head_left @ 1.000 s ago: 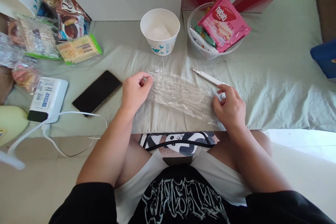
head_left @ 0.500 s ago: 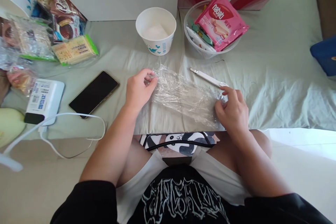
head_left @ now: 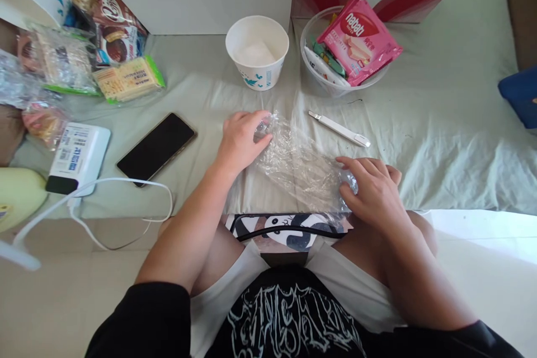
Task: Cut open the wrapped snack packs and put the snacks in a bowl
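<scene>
I have the wrap (head_left: 300, 165) flat on the bed (head_left: 440, 140): left hand (head_left: 243, 140) pinches its 10 o'clock corner, right hand (head_left: 373, 193) pins the 4 o'clock end, fingers spread. It looks light, clingy, tear-prone; I'd grip edges only.

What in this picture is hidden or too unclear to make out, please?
- Head view: the left hand covers the near-left end of the plastic wrap; its grip there is unseen.
- The right hand covers the wrap's other end.
- The cup holds something white, too blurred to name.
- The pink packet hides most of the bowl.
- The blue thing is cut off by the right edge.
</scene>
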`<state>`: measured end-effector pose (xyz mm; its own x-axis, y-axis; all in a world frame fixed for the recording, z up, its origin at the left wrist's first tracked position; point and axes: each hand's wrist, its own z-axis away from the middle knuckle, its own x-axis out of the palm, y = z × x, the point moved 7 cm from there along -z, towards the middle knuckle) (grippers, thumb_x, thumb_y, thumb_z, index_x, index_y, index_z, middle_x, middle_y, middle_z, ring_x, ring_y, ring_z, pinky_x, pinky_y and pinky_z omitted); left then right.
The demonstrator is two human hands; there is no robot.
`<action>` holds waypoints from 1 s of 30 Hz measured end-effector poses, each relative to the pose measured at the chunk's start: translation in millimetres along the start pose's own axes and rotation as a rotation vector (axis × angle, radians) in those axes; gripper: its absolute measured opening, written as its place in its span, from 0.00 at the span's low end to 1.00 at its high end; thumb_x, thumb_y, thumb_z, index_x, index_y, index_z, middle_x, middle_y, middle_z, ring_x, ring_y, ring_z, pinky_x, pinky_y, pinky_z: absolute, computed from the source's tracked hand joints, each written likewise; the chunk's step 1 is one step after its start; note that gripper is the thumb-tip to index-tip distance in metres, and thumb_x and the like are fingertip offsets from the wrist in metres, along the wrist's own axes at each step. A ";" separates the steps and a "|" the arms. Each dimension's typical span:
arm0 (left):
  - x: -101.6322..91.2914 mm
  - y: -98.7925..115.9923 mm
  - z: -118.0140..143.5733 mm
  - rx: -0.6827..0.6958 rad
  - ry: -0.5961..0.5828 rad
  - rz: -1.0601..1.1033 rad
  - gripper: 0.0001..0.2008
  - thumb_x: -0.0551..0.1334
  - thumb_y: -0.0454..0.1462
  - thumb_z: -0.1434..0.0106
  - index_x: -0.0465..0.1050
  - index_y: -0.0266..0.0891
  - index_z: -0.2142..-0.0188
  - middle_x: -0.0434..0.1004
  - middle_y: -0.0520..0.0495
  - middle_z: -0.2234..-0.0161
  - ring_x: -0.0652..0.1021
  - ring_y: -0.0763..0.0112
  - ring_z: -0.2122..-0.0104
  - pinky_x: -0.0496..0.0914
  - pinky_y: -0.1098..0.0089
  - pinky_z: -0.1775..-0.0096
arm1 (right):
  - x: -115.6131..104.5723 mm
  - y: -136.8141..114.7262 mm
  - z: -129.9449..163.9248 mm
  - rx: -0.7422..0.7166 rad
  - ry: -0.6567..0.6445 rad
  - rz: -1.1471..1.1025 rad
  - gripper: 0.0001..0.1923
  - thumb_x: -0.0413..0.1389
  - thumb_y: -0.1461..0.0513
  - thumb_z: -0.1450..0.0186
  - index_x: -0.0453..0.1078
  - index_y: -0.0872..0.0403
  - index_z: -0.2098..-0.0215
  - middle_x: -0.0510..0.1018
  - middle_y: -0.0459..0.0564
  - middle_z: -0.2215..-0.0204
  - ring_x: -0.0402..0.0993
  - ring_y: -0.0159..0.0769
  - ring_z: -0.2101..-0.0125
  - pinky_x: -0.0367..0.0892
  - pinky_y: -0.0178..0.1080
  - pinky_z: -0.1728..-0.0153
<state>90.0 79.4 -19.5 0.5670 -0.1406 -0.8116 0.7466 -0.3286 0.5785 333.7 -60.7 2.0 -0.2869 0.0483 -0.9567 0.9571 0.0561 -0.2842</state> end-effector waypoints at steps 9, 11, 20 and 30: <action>9.4 16.1 5.9 0.088 -0.171 0.402 0.20 0.63 0.32 0.37 0.72 0.44 0.45 0.80 0.52 0.63 0.80 0.72 0.65 0.74 0.69 0.57 | -0.2 -28.4 -71.4 -0.090 -0.146 -0.364 0.33 0.62 0.54 0.41 0.67 0.53 0.39 0.80 0.59 0.47 0.78 0.52 0.50 0.73 0.53 0.50; 4.7 17.7 10.4 0.091 -0.191 0.542 0.19 0.64 0.34 0.37 0.72 0.44 0.46 0.79 0.52 0.64 0.80 0.73 0.67 0.75 0.70 0.59 | 11.3 -38.7 -85.4 -0.102 -0.306 -0.425 0.26 0.62 0.56 0.42 0.71 0.52 0.46 0.83 0.53 0.57 0.79 0.44 0.60 0.74 0.48 0.57; -12.0 5.2 18.2 -0.152 -0.149 1.026 0.41 0.69 0.62 0.43 0.64 0.49 0.36 0.75 0.36 0.40 0.81 0.53 0.44 0.80 0.58 0.50 | 23.7 -44.0 -95.4 0.106 -0.201 -0.926 0.07 0.57 0.57 0.42 0.64 0.50 0.71 0.72 0.41 0.80 0.71 0.31 0.78 0.67 0.37 0.75; 24.7 6.3 24.9 -0.362 -0.329 0.965 0.15 0.68 0.47 0.36 0.77 0.38 0.57 0.84 0.45 0.70 0.85 0.65 0.71 0.78 0.67 0.71 | 15.7 -36.6 -93.9 0.119 0.056 -0.953 0.10 0.58 0.54 0.34 0.65 0.49 0.65 0.76 0.43 0.71 0.75 0.30 0.77 0.73 0.38 0.73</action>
<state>100.0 50.6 -37.9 0.8896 -0.4542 0.0484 0.1243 0.3427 0.9312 290.4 31.7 3.3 -0.9449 0.0825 -0.3169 0.3175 -0.0054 -0.9482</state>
